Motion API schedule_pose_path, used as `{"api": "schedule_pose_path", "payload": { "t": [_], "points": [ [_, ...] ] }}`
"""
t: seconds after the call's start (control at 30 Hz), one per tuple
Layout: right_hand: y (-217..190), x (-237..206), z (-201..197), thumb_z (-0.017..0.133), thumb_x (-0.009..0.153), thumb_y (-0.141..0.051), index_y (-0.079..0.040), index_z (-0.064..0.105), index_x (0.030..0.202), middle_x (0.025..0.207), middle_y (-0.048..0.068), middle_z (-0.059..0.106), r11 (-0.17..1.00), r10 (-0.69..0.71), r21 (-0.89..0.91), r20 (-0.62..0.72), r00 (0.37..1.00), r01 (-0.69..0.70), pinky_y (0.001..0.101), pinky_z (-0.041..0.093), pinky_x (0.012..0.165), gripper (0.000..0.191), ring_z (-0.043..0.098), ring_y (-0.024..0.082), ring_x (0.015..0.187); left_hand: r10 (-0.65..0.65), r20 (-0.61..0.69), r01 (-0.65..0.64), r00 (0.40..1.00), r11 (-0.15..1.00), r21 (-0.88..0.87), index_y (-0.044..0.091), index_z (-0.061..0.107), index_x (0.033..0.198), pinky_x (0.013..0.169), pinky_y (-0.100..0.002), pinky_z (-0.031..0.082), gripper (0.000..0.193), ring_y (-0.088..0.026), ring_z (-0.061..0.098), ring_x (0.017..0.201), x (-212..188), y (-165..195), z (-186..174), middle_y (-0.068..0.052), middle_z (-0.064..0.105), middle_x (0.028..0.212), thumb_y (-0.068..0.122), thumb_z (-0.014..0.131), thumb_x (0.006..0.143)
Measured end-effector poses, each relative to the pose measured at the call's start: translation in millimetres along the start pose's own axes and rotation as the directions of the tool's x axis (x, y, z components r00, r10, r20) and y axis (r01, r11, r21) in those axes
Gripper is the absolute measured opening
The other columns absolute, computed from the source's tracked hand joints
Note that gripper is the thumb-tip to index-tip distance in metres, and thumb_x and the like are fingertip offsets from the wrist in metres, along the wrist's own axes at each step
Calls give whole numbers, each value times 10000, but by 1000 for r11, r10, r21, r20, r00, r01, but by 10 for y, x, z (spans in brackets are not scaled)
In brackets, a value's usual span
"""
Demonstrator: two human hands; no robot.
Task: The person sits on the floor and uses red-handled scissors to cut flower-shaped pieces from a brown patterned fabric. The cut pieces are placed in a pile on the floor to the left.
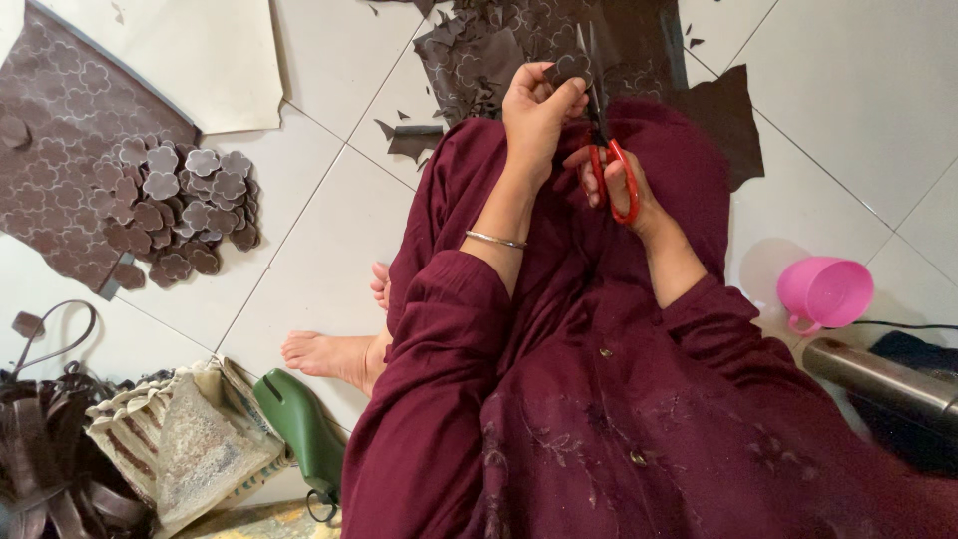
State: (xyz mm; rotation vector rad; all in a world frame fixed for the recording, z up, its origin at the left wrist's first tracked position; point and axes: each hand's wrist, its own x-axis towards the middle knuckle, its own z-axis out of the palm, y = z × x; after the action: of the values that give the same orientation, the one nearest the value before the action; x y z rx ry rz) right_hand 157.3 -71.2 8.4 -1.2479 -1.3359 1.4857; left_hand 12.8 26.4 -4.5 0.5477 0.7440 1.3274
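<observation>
The left hand [534,105] pinches a small brown flower piece [569,68]; the right hand [619,185] grips red scissors [604,120] just beside it — the blades could nick those fingertips.

1. The left hand [536,105] is raised in front of the body, fingers curled and pinched together at the tips (thumb toward the other hand).
2. Its forearm is bare, the sleeve pushed to the elbow.
3. The right hand [619,185] sits just beside and slightly below, fingers closed into a grip, knuckles turned outward.
4. Both elbows are bent and both forearms angle upward and inward.
5. One bare foot [324,354] rests on the floor at the left side.
</observation>
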Motion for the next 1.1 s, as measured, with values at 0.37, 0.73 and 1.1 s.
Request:
{"api": "schedule_pose_path", "payload": {
  "t": [0.37, 0.73, 1.1],
  "points": [
    [49, 3, -30, 405, 722, -1012, 42, 656, 1066, 695, -45, 497, 1000, 24, 7, -2, 1000, -24, 210, 444, 514, 1137, 494, 50, 569, 10, 2, -11, 1000, 1000, 26, 13, 557, 1069, 684, -258, 572, 262, -122, 680, 754, 2, -24, -18, -69, 694, 897, -21, 751, 896],
    [-32, -39, -15, 416, 776, -972, 33, 619, 997, 675, -32, 499, 1000, -8, 7, -17, 1000, 8, 223, 412, 489, 1049, 480, 60, 536, -24, 6, 24, 1000, 1000, -5, 8, 560, 1079, 681, -258, 576, 262, -122, 690, 761, -14, 10, -10, -84, 714, 903, -20, 749, 899],
    [14, -38, -95, 430, 822, -943, 35, 594, 1364, 837, -20, 537, 983, -3, 186, 30, 1000, -3, 263, 481, 694, 1130, 545, 89, 738, -58, 14, 58, 998, 997, -52, 14, 650, 1052, 715, -256, 583, 137, -125, 709, 818, 20, -1, -48, -62, 714, 937, 32, 711, 930]
  ]
}}
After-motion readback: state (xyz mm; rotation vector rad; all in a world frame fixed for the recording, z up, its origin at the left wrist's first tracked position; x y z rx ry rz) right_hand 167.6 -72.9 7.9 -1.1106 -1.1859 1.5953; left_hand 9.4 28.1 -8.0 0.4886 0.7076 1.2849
